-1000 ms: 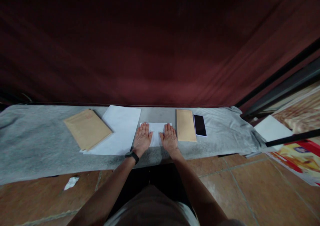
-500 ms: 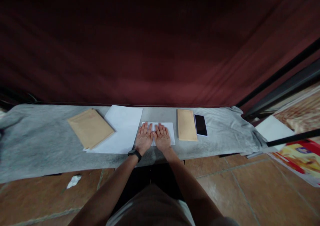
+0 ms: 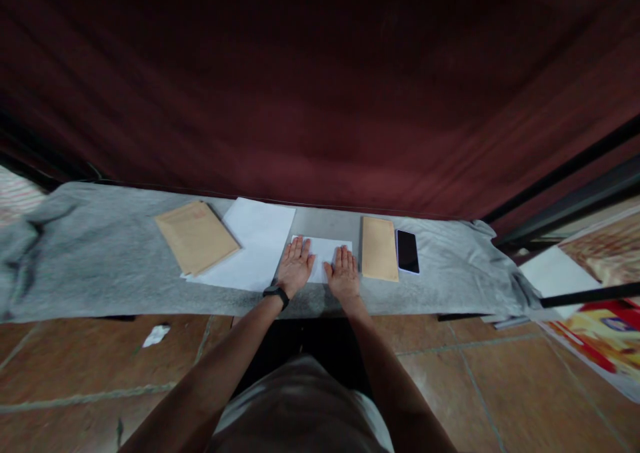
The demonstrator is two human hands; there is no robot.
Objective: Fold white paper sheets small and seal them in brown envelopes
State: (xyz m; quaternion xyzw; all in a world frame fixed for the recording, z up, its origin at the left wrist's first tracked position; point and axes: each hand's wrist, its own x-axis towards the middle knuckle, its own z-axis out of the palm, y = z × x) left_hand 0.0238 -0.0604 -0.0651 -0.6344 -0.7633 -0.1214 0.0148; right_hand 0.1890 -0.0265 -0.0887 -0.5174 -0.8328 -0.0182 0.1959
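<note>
A small white paper, perhaps folded (image 3: pixel 321 261), lies flat on the grey cloth in front of me. My left hand (image 3: pixel 296 265) rests palm down on its left end, fingers extended. On its right end lies my right hand (image 3: pixel 343 271), also flat with fingers stretched out. Larger white sheets (image 3: pixel 257 239) are spread just left of my left hand. Brown envelopes (image 3: pixel 199 237) overlap those sheets at their left side. To the right of my right hand is another brown envelope or stack (image 3: pixel 379 248), with a dark-screened phone (image 3: pixel 408 251) beside it.
The grey cloth (image 3: pixel 115 253) covers a long, narrow surface, with a dark red curtain (image 3: pixel 320 106) behind it. A black bar (image 3: pixel 590 295) and a red and yellow package (image 3: pixel 605 336) are at the right. A white scrap (image 3: pixel 156 335) lies on the tiled floor.
My hands have moved apart from the middle of the small paper toward its two ends. The camera view has shifted slightly.
</note>
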